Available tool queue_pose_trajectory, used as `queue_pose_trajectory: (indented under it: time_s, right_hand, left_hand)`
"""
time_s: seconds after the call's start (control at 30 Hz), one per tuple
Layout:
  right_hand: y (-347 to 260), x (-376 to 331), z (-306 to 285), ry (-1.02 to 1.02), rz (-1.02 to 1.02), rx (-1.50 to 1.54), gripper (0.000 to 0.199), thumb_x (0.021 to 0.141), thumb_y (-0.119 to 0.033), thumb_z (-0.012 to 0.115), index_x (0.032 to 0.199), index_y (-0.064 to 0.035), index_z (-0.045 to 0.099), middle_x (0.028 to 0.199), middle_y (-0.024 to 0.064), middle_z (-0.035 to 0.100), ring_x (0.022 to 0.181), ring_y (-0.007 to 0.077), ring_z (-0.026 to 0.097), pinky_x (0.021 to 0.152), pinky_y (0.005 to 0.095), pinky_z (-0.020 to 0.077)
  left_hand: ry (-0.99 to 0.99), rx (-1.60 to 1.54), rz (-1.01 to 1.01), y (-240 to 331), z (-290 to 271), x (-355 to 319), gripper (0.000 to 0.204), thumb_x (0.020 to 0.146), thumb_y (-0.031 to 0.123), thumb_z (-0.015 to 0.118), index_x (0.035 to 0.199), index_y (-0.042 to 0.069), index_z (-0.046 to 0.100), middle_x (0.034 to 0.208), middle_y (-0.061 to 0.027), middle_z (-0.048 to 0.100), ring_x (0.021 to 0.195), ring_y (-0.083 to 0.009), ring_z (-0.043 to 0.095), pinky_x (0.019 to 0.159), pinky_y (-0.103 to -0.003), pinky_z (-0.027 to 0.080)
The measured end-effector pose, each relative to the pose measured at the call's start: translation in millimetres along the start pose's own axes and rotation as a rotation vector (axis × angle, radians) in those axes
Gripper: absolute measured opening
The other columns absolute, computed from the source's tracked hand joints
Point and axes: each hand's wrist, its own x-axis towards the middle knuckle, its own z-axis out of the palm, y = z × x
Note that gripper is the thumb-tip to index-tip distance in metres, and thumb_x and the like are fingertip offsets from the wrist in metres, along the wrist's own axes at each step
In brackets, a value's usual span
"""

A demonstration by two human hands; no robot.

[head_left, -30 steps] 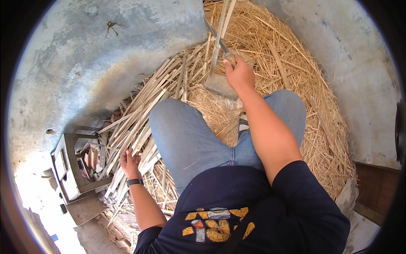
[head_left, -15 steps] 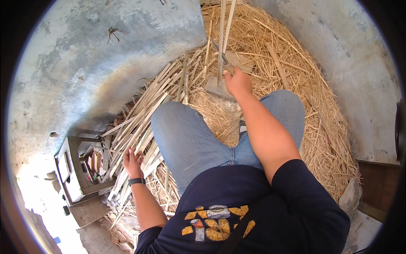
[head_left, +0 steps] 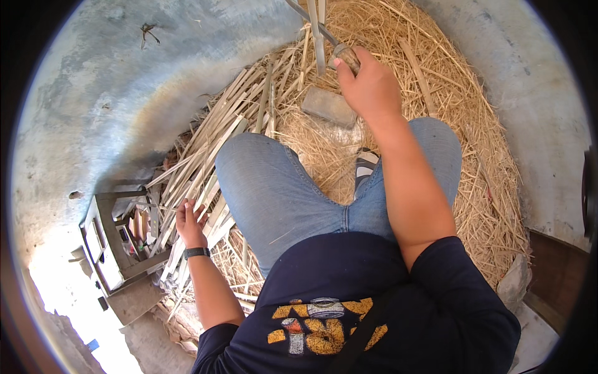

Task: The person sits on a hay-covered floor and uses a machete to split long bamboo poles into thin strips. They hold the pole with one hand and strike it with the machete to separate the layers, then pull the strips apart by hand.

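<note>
Near left, the left hand (head_left: 190, 225) rests spread on a heap of split cane strips (head_left: 212, 168), holding none. Far right, the right hand (head_left: 369, 84) is closed around a knife handle (head_left: 346, 55), blade against 1 upright strip (head_left: 317, 34). Many strips lie split; shavings (head_left: 436, 124) cover the concrete floor (head_left: 124, 93).

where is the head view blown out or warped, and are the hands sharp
Head view: glare blows out the lower-left corner beyond the metal frame; fisheye bends the concrete floor toward a black rim; left hand sharp on the split strips; right hand sharp in sun.
</note>
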Motion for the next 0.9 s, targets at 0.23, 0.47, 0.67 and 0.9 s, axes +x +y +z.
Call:
queue_pose_trajectory:
  time_s: [0.23,0.47,0.67,0.9]
  right_hand:
    - [22,12,27,-0.134,0.025,-0.070,0.046,0.098,-0.039,0.058,0.130,-0.0061,0.061,0.106,0.0216,0.071,0.100,0.0383,0.069,0.085,0.0496,0.0555]
    - [46,29,83,-0.262,0.158,-0.104,0.045,0.100,-0.036,0.056,0.133,-0.0057,0.057,0.117,0.0220,0.069,0.112,0.0387,0.065,0.092,0.0503,0.0529]
    - [54,15,84,-0.240,0.205,-0.080,0.047,0.100,-0.036,0.056,0.133,-0.0035,0.055,0.117,0.0256,0.067,0.112,0.0404,0.065,0.092,0.0509,0.0523]
    - [61,16,84,-0.260,0.167,-0.116,0.056,0.098,-0.037,0.056,0.140,0.0002,0.050,0.120,0.0280,0.066,0.114,0.0408,0.064,0.095,0.0501,0.0514]
  left_hand:
    - [0.002,0.024,-0.011,5,8,2,0.043,0.104,0.031,0.059,0.137,0.006,0.052,0.129,-0.0094,0.064,0.103,-0.0222,0.069,0.076,-0.031,0.056]
    - [0.008,-0.036,0.021,16,9,4,0.043,0.104,0.031,0.058,0.140,0.008,0.051,0.129,-0.0081,0.064,0.101,-0.0202,0.068,0.076,-0.031,0.055]
    - [0.036,-0.047,0.008,0,-7,-1,0.043,0.104,0.031,0.058,0.139,0.007,0.051,0.127,-0.0082,0.064,0.099,-0.0201,0.069,0.075,-0.031,0.056]
    - [0.014,-0.063,0.037,-6,-3,-1,0.042,0.104,0.029,0.058,0.138,0.005,0.050,0.125,-0.0094,0.064,0.098,-0.0207,0.069,0.073,-0.031,0.057]
